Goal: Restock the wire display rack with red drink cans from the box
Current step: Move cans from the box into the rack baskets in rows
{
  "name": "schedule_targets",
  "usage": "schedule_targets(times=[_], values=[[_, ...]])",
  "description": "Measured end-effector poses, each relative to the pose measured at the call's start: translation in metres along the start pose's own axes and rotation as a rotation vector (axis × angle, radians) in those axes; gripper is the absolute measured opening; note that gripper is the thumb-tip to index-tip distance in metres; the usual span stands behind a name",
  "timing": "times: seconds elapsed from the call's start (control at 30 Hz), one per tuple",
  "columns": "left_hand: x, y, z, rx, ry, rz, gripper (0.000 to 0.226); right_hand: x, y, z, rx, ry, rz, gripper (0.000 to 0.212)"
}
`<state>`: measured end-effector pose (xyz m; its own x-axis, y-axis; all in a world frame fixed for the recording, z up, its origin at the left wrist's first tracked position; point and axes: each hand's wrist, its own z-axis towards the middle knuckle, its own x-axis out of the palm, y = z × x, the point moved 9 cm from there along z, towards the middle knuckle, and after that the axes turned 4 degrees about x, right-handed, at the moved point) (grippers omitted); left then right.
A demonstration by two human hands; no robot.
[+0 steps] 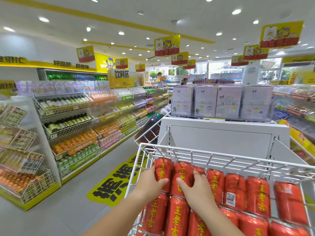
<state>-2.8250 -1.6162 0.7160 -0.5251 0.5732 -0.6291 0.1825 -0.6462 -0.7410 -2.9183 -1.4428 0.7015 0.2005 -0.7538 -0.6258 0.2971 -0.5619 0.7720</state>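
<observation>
Judging by the printed metal walls, the red drink cans are taken to be full, fairly heavy, stiff along the axis, smooth and liable to slip. A thin side wall may be dented if it is squeezed hard. Hold is best taken around the mid-body, thumb opposed to fingers, not at the rim.

The cans are packed in close rows, side walls touching, inside the white wire rack. The leftmost can of the upper row is grasped by the left grip, with fingers wrapped round its left flank and the thumb laid across its front. The second can, touching the first, is grasped by the right grip, with the thumb on its left side and fingertips tucked into the groove beside the third can. The supply box is not in view.
</observation>
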Motion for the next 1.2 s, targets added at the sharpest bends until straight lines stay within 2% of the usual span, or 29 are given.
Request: schedule_targets(times=[0.17,0.3,0.47,0.67,0.93,1.2], values=[[0.003,0.002,-0.009,0.016,0.066,0.093,0.038,0.004,0.002,0.002,-0.014,0.068,-0.086,0.078],[0.006,-0.001,-0.024,0.026,0.078,0.176,0.044,0.004,0.005,0.001,0.006,0.108,-0.163,0.085],[0.004,-0.008,-0.045,0.105,0.129,0.383,0.07,-0.004,0.016,-0.006,-0.032,0.091,-0.259,0.087],[-0.015,-0.018,-0.073,0.212,0.155,0.541,0.053,-0.007,0.029,-0.022,-0.044,0.089,-0.296,0.088],[-0.021,-0.02,-0.106,0.223,0.203,0.624,0.057,-0.006,0.028,-0.03,-0.082,0.121,-0.206,0.089],[-0.025,-0.04,-0.124,0.267,0.161,0.857,0.069,-0.011,0.027,-0.037,-0.071,0.164,-0.301,0.089]])
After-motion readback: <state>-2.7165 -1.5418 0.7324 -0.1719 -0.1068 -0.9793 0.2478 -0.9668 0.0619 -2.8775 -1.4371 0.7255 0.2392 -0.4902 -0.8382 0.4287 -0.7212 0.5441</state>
